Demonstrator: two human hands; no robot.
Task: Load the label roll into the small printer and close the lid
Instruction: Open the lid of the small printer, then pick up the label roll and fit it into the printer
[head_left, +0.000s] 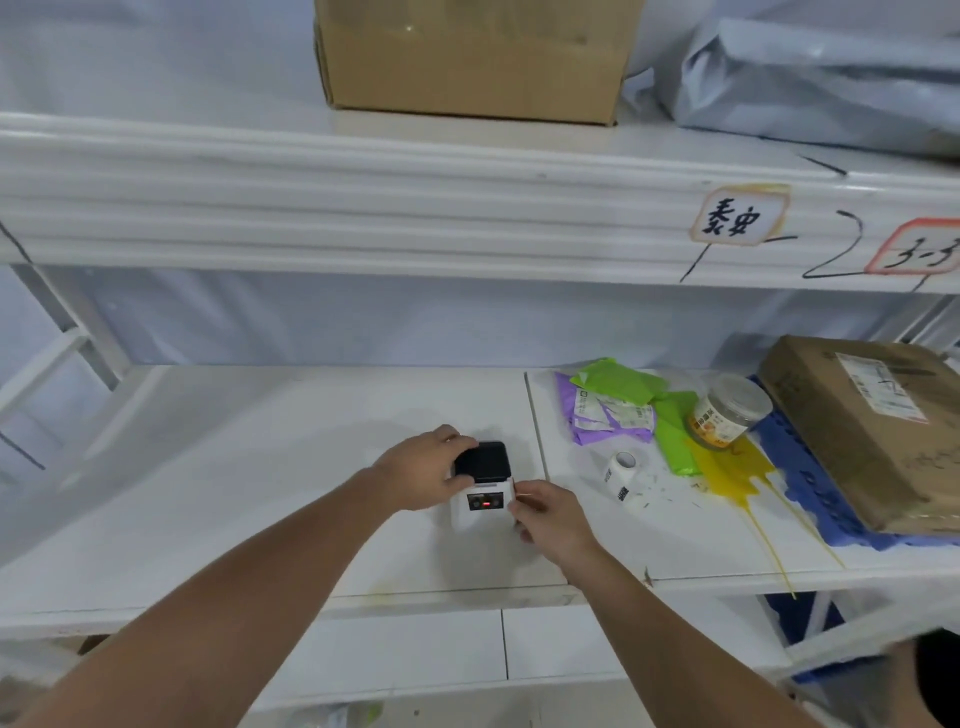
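White printer (480, 503), black lid (481, 461), red light lit

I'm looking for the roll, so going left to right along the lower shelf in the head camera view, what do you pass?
Left hand → small printer → right hand → label roll → purple mailer → clear jar → cardboard box.
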